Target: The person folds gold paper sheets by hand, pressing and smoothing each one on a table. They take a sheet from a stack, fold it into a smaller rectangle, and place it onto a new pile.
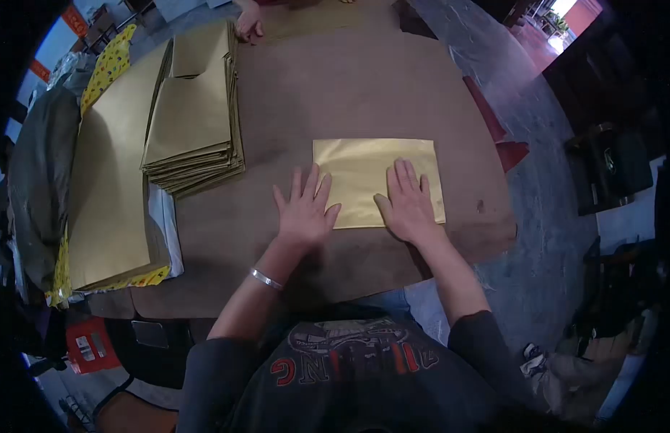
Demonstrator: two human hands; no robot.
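A rectangular piece of gold paper [358, 162] lies flat on the brown-covered table, with slight creases across its shiny surface. My right hand [409, 206] rests palm down on its right half, fingers stretched out and thumb apart. At the left edge of the paper, my left hand [306, 209] is spread, its thumb and forefinger right at that edge and the other fingers over the tabletop. Neither hand has anything gripped in it. A bracelet [266, 279] circles my left wrist.
Left of the hands stands a thick stack of folded gold paper [194, 115], beside larger gold sheets [108, 187] on yellow patterned wrapping [108, 68]. Another person's hand [249, 22] is at the far edge of the table [349, 86]. A dark box-like object [609, 169] is at right.
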